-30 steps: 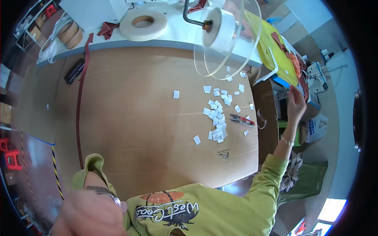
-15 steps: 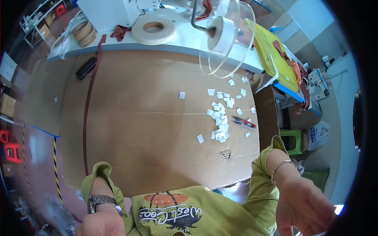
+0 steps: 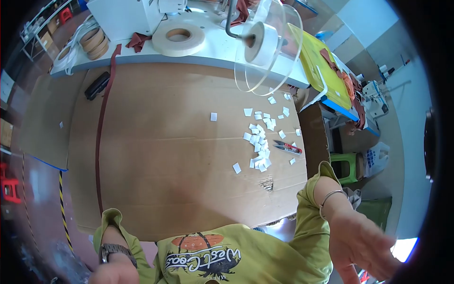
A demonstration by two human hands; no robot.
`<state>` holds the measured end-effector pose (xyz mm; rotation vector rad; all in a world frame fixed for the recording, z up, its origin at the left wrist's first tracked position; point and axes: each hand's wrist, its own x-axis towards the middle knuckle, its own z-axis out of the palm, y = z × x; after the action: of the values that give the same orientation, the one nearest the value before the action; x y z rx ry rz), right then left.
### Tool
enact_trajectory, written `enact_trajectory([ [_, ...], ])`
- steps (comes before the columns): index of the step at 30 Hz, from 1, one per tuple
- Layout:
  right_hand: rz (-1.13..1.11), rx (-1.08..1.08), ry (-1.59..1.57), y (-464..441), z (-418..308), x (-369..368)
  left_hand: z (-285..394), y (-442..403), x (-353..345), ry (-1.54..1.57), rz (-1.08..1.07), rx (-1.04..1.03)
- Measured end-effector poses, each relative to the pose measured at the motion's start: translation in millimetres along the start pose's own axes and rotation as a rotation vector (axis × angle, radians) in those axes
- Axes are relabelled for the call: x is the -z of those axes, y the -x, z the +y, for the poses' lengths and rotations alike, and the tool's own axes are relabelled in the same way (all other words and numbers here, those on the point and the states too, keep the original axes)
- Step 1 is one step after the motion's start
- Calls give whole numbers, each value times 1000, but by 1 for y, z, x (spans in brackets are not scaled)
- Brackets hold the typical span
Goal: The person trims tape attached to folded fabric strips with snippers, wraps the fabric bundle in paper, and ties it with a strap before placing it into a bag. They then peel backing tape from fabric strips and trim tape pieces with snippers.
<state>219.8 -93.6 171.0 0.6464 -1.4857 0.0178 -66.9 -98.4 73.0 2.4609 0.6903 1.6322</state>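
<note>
Low at the right, past the cardboard's edge, my right hand (image 3: 364, 244) is stretched out with its fingers apart, and nothing shows in it. My left hand (image 3: 113, 273) is at the bottom left, cut off by the frame, its fingers hidden. On the cardboard surface (image 3: 156, 180) lies a loose pile of small white pieces (image 3: 257, 142). Red-handled snips (image 3: 287, 147) lie just right of the pile. One white piece (image 3: 213, 117) sits apart near the middle. A long dark red strip (image 3: 100, 128) runs down the left side.
A black object (image 3: 97, 85) lies at the upper left. Behind the cardboard, a white table (image 3: 213, 57) holds a tape roll (image 3: 178, 40) and beige rolls. A clear reel (image 3: 267, 47) overhangs it. A yellow tray (image 3: 326, 71) and green stool (image 3: 345, 168) are at the right.
My right hand has come down from beside the yellow tray to the lower right, and its fingers have spread. My left hand has dropped toward the bottom edge. The view has shifted slightly.
</note>
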Motion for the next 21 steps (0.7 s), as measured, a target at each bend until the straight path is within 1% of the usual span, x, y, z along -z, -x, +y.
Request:
enact_trajectory([
  [1, 3, -6, -5, 3, -9, 3, 3, -5, 0, -29, -11, 9],
  [3, -37, -306, 463, 17, -43, 14, -17, -17, -17, -68, -42, 25],
  [4, -195, -457, 491, 27, -44, 21, -27, -34, -35, -79, -60, 31],
  [6, -614, -748, 595, 76, -50, 10, -23, -32, -46, -98, -105, 60],
  [7, -968, -1023, 455, 94, -61, 13, -41, -19, -63, -32, -384, 228],
  [8, -1267, -1102, 394, 119, -75, 13, -58, -13, -78, -106, -541, 300],
  [10, -1312, -1435, 329, 163, -108, 17, -96, 16, -109, -185, -627, 300],
  [11, -1303, -1446, 327, 168, -110, 20, -108, 18, -121, -179, -638, 301],
  [13, -1345, -1590, 398, 176, -104, 35, -128, 17, -144, -252, -678, 228],
  [14, -1343, -1590, 404, 179, -101, 43, -137, 15, -156, -252, -678, 223],
  [18, -1385, -1520, 593, 193, -90, 71, -158, 6, -200, -241, -737, 196],
  [20, -1404, -1561, 765, 202, -80, 101, -163, 3, -215, -253, -706, 156],
  [21, -1405, -1558, 764, 205, -75, 115, -164, 1, -222, -262, -676, 117],
])
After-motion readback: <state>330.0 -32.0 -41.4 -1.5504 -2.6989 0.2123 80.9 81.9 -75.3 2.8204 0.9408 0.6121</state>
